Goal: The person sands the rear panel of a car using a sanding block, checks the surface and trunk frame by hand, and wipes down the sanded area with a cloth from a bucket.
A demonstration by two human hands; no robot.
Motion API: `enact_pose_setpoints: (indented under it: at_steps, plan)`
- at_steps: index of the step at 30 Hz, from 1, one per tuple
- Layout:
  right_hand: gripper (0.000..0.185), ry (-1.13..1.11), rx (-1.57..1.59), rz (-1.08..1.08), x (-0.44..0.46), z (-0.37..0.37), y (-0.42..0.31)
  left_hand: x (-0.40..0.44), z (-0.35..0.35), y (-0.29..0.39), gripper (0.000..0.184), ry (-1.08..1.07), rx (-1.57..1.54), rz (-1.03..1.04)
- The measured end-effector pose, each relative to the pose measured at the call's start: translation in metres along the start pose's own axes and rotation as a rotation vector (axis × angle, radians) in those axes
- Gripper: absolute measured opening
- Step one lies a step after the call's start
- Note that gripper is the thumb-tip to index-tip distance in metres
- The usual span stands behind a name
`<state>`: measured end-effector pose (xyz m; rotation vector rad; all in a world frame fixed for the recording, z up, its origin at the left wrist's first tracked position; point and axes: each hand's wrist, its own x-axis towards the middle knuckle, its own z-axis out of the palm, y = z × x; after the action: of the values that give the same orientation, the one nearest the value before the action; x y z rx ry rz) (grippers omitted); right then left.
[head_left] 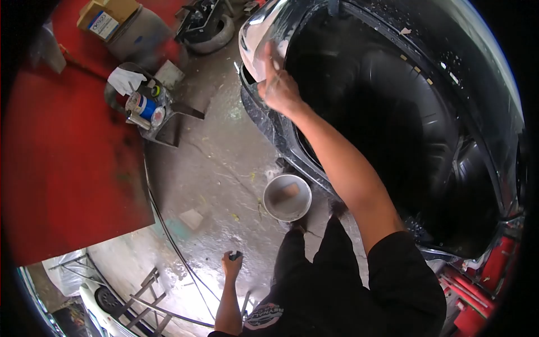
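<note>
My right hand (280,90) reaches out to the pale, shiny corner panel (257,40) of a car body, at the edge of its open black trunk (359,84). A finger stretches along the panel, the other fingers are partly hidden and slightly blurred, and I see nothing held in them. Low on my left side, my left hand (231,266) is closed around a small dark block (236,255); its exact kind is too small to make out. Between the car and my feet stands a round bucket (266,203) of murky liquid with a brownish piece inside.
A grey chair (188,110) on the left bears a blue-labelled can (147,108), tape and a white cloth. Dark hoses (163,224) cross the wet floor. Beside them are a large red panel (67,185) and a metal stand (147,303).
</note>
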<state>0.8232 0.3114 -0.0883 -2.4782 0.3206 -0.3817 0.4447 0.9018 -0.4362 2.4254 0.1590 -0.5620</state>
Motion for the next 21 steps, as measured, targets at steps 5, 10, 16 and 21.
enact_pose_setpoints:
  at_steps: [5,10,16,21]
  plan:
    - [0.108,0.14,0.115,0.06,0.008,0.015,0.006,-0.027,-0.029,0.013,0.051,0.025,-0.167,-0.302]
    - [0.108,0.232,0.258,-0.058,0.018,0.028,0.007,-0.015,-0.015,-0.025,0.066,-0.003,-0.127,-0.282]
    - [0.096,0.08,0.321,-0.218,-0.012,0.016,0.015,-0.014,0.0,0.058,0.062,-0.013,-0.037,-0.14]
    - [0.09,-0.058,0.625,-0.25,-0.031,0.003,0.028,0.0,-0.025,0.265,0.063,-0.054,-0.065,-0.168]
